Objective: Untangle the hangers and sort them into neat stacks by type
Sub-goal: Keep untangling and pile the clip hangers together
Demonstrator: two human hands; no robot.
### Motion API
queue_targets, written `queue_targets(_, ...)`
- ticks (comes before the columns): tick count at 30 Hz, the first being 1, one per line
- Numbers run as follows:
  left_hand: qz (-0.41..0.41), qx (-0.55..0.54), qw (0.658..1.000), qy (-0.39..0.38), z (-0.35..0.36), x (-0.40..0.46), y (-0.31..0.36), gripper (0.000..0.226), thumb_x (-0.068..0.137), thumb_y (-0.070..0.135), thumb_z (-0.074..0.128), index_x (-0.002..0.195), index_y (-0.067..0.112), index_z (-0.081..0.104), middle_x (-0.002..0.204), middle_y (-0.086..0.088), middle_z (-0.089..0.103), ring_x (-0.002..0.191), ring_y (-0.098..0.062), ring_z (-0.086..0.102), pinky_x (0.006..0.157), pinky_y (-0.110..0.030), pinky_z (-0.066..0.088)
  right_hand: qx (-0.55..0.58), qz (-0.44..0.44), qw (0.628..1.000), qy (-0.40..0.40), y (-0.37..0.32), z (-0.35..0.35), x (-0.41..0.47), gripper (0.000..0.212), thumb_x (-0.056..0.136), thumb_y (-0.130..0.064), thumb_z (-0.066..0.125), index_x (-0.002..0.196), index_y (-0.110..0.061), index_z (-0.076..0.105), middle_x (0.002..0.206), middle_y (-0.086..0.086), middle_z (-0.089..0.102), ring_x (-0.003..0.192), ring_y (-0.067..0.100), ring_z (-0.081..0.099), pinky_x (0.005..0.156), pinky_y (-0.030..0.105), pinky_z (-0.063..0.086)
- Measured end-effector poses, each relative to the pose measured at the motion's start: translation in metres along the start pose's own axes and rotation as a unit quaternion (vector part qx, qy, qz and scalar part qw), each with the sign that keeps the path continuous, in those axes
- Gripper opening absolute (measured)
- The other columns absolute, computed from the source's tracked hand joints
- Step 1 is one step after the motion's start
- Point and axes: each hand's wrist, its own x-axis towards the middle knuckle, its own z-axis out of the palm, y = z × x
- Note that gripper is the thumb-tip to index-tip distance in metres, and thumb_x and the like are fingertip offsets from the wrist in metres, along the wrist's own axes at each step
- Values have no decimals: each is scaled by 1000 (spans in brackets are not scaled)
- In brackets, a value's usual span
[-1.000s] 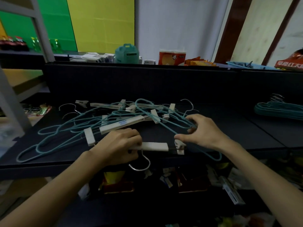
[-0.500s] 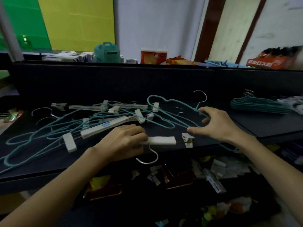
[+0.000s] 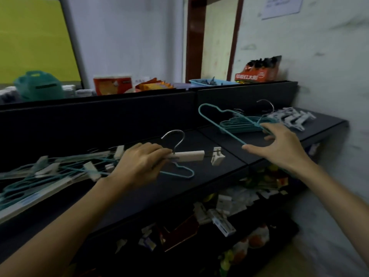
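tangled hanger pile point(image 3: 50, 176) cut off at left edge, lower-shelf clutter point(image 3: 229, 212) too dim to identify

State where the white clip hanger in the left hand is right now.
In the head view, left of centre: the left hand grips the clip hanger above the dark shelf, right of the tangled pile.

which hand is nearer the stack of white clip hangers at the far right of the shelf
Right. The right hand, holding a teal hanger, is just in front of the white clip hanger stack. The left hand grips a clip hanger well to its left.
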Motion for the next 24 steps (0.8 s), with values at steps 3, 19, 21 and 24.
queue_targets(3, -11, 5, 1000, -5, 18, 35, 16, 32, 90, 31, 50, 109, 14, 69, 93, -2, 70, 70, -23, 65, 51, -30, 46, 2, -2, 1000, 21, 41, -12, 12, 87, 68, -56, 75, 139, -16, 45, 134, 3, 45, 105, 19, 55, 84, 28, 42)
queue_targets(19, -376, -143, 902, -158, 155, 185, 122, 40, 70, 67, 67, 92, 34, 65, 82, 16, 64, 79, -9, 61, 69, -33, 51, 13, 19, 999, 29, 262, -83, 63, 82, 62, -58, 76, 130, -17, 56, 130, 6, 57, 117, 26, 51, 92, 33, 42)
queue_targets(21, -379, -148, 896, -179, 164, 197, 129, 46, 61, 70, 72, 90, 36, 63, 82, 17, 63, 78, -6, 60, 67, -33, 51, 31, 24, 999, 27, 278, -85, 68, 78, 63, -51, 80, 129, -17, 57, 127, 5, 58, 113, 24, 54, 86, 28, 41)
queue_targets(24, -358, -133, 903, -198, 178, 213, 132, 47, 59, 66, 76, 93, 36, 61, 80, 19, 61, 75, -5, 58, 63, -31, 48, 39, 28, 998, 36, 297, -82, 78, 76, 63, -50, 81, 128, -18, 57, 124, 4, 59, 110, 23, 54, 88, 32, 45)
